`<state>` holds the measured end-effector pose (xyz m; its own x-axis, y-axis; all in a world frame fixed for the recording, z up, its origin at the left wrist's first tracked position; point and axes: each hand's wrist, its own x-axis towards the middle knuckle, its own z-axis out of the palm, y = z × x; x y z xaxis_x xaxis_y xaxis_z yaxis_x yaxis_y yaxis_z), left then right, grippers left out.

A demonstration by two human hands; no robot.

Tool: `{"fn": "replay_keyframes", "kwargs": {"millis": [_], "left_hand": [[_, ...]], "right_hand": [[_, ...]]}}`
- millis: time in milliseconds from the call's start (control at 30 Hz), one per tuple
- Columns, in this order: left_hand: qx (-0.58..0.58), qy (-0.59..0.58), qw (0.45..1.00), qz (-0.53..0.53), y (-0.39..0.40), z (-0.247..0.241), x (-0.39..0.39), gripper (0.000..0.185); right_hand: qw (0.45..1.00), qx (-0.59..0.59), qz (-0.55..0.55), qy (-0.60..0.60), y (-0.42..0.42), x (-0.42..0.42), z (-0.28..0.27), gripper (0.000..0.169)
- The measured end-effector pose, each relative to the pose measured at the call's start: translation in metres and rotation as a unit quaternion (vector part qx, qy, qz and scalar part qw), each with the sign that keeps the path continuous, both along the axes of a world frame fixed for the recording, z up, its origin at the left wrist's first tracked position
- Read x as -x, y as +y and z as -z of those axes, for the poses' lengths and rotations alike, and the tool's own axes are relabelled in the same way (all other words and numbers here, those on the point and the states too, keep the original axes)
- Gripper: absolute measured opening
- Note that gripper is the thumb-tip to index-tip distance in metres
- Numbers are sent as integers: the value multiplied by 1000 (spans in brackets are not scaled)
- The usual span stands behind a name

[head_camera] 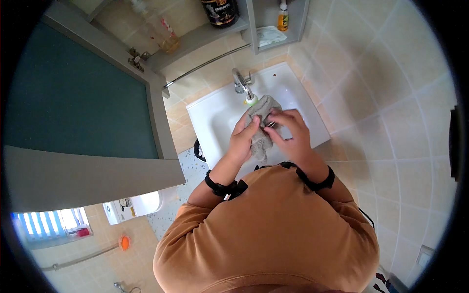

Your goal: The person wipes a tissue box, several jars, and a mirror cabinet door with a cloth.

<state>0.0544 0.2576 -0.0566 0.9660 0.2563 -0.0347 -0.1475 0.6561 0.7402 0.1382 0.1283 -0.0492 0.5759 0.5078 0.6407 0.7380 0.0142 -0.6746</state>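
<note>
A crumpled grey cloth (261, 141) is in my left hand (242, 142), whose thumb presses on top of it. Against the cloth, the thumb and forefinger of my right hand (296, 133) close around a small shiny metal piece (271, 124). Most of that piece is hidden by the fingers and the cloth, so its kind is unclear. Both hands are above a white washbasin (199, 107). Just beyond the cloth's far end is the spout of a chrome faucet (240, 81), with a white and green tip (252, 100).
An open cabinet door (80, 99) juts out on the left. Above the basin run a metal rail (207, 66) and grey shelves (198, 36) with bottles and a black tub (220, 13). A tiled wall (370, 110) stands close on the right. A black bin (199, 151) shows beside the basin.
</note>
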Motion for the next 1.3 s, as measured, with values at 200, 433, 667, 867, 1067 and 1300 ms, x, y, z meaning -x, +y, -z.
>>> {"fn": "replay_keyframes", "kwargs": {"millis": [200,433,667,867,1067,1300], "left_hand": [[9,11,1000,-5,0,5,0,44],[22,-5,1000,12,-1,15,-1,44],[17,-17,1000,12,10,14,8,46],[42,-18,999,18,27,20,18,52],[32,33,999,9,30,28,20,48],[19,13,1000,13,24,23,14,45]], "right_hand": [[1000,1,-15,1,4,3,9,33],[999,30,14,-17,2,6,12,37],[999,25,30,13,10,14,15,43],[998,59,11,3,23,25,23,45],[995,79,55,-12,27,29,25,39],[998,34,39,-24,25,25,23,39]]}}
